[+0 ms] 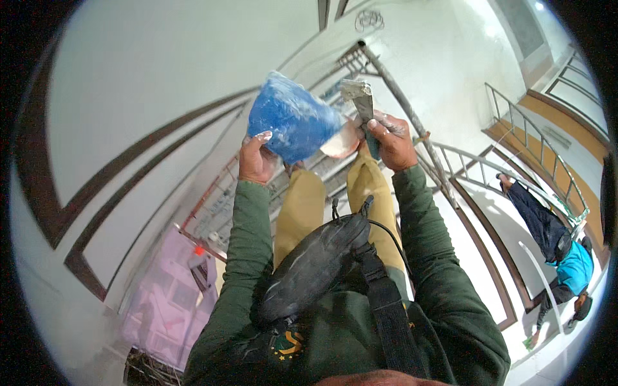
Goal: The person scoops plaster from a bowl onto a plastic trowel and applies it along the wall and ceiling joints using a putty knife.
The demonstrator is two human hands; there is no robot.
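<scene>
My left hand grips the lower left edge of a blue plastic board smeared with white putty, its thumb lying on the upper face. In my right hand is a putty knife, held upright with a lump of white putty along its blade tip. Knife and board are apart, the knife just right of the board. White putty also coats the right fingers. Below and between them shows a round container with pale contents, partly covered by the board; its rim looks reddish.
I stand on a scaffold platform, beside a metal pole. More scaffold rails run to the right. A person in a blue top works at the far right. Pinkish sheeting lies low on the left. A black waist bag hangs before me.
</scene>
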